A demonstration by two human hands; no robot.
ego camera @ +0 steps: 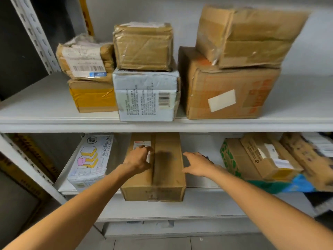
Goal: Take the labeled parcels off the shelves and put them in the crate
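A long brown cardboard box [167, 177] with a small white label [141, 143] on its top lies lengthwise on the lower shelf [201, 204], its front end past the shelf edge. My left hand [138, 158] lies on the box's top left, fingers curled down onto the cardboard by the middle seam. My right hand [198, 164] is at the box's right side with fingers spread, the thumb close to the box wall. The crate is not in view.
The upper shelf [45, 121] holds several taped parcels, among them a white barcoded box [146, 98] and a large brown box [230, 92]. On the lower shelf lie a white printed parcel [90, 161] to the left and several cartons [261, 159] to the right. A slotted metal upright [34, 31] stands at the left.
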